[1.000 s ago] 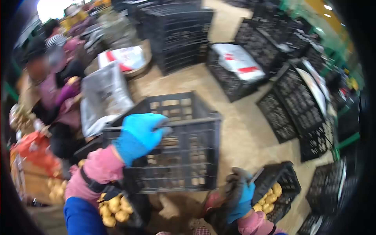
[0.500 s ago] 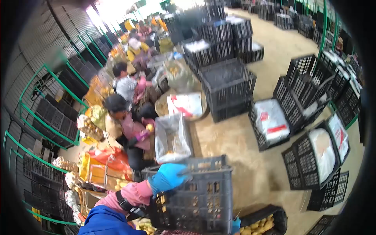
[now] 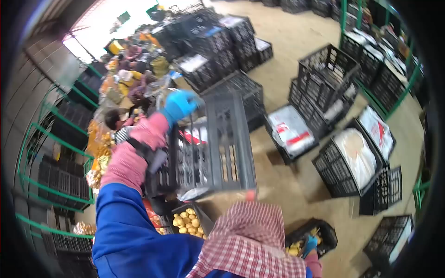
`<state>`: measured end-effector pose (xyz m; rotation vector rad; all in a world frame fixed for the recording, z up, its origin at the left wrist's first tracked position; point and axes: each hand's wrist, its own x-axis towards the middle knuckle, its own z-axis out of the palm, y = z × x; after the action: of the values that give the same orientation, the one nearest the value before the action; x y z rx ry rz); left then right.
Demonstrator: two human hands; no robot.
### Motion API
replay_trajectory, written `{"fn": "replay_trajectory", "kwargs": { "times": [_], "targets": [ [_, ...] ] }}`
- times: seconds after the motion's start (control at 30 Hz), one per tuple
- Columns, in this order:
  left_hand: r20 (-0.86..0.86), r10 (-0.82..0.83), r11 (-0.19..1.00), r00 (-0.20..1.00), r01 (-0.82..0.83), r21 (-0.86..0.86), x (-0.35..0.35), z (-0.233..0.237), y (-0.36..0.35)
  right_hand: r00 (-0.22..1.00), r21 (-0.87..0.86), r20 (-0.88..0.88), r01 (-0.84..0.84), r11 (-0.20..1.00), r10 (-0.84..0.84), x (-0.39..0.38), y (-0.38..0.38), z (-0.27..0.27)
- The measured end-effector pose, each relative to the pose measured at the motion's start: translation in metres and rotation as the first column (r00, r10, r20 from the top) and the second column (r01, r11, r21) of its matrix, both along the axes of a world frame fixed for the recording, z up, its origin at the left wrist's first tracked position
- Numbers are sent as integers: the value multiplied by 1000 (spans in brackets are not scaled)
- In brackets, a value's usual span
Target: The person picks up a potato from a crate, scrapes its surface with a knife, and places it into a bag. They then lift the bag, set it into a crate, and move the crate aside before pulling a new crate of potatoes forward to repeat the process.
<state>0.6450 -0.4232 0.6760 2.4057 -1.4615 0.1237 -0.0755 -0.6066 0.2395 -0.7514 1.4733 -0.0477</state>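
My left hand (image 3: 180, 107), in a blue glove, is closed on the upper rim of a black slatted plastic crate (image 3: 211, 143). The crate is tilted in front of me, blurred, with its open slats showing the floor behind. Low on the right, my blue-gloved right hand (image 3: 309, 245) is closed at a black basket (image 3: 330, 237) that contains yellow potatoes (image 3: 294, 250). Its fingertips are partly hidden. Beneath the tilted crate, a dark crate (image 3: 204, 218) is filled with potatoes (image 3: 187, 222).
A seated person (image 3: 121, 126) is at left beyond my arm. Stacked black crates (image 3: 218, 44) stand ahead. To the right are crates lined with white bags (image 3: 292, 127) and a crate with a white liner (image 3: 354, 155). A green rail (image 3: 51, 139) runs along the left wall.
My left hand has raised and tilted the black crate, uncovering the potato-filled crate below. My view has turned and dipped. More of my right hand shows, now over the basket's potatoes.
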Motion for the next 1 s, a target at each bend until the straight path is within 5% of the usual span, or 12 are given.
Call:
{"fn": "replay_trajectory", "kwargs": {
  "times": [0.03, 0.07, 0.23, 0.33, 0.5, 0.6, 0.7, 0.73, 0.8, 0.83, 0.9, 1.0],
  "targets": [
    [129, 48, 996, 990, -57, 64, 10, 30, -31, 994, -19, -96, 47, 999, -48, 17, -5, 13],
    [297, 37, 998, 954, -20, -59, 50, 31, -52, 993, -72, -108, 38, 997, -46, 30, -9, 28],
    [214, -158, 958, 964, 202, -203, 161, 97, -133, 964, -140, -232, 100, 985, -131, 84, -33, 22],
    [305, -410, 906, 860, 423, 25, 211, 88, -142, 934, -105, -222, 262, 959, -279, 143, -39, 50],
    [249, -584, 777, 773, 443, 447, 330, -44, -112, 995, -249, -75, 41, 968, -61, 219, -50, 73],
    [254, -557, 766, 790, 372, 524, 391, -125, -87, 974, -393, -139, -222, 892, 181, 253, -72, 86],
    [204, -615, 676, 762, 376, 634, 437, -223, -54, 972, -216, -221, -128, 968, 79, 309, -97, 162],
    [80, -506, 666, 859, 331, 668, 436, -229, -48, 967, -231, -230, -164, 959, 110, 300, -102, 152],
    [114, -391, 713, 913, 222, 665, 433, -248, -36, 961, -233, -266, -137, 963, 72, 289, -106, 139],
    [94, -212, 725, 973, 93, 682, 412, -237, -46, 973, -171, -216, 40, 984, -77, 297, -108, 160],
    [40, -134, 773, 990, 79, 629, 412, -247, -44, 960, 38, -210, 196, 980, -184, 282, -103, 157],
    [-56, 14, 868, 998, 16, 496, 397, -240, -62, 932, 73, -162, 339, 938, -324, 284, -89, 181]
  ]
}}
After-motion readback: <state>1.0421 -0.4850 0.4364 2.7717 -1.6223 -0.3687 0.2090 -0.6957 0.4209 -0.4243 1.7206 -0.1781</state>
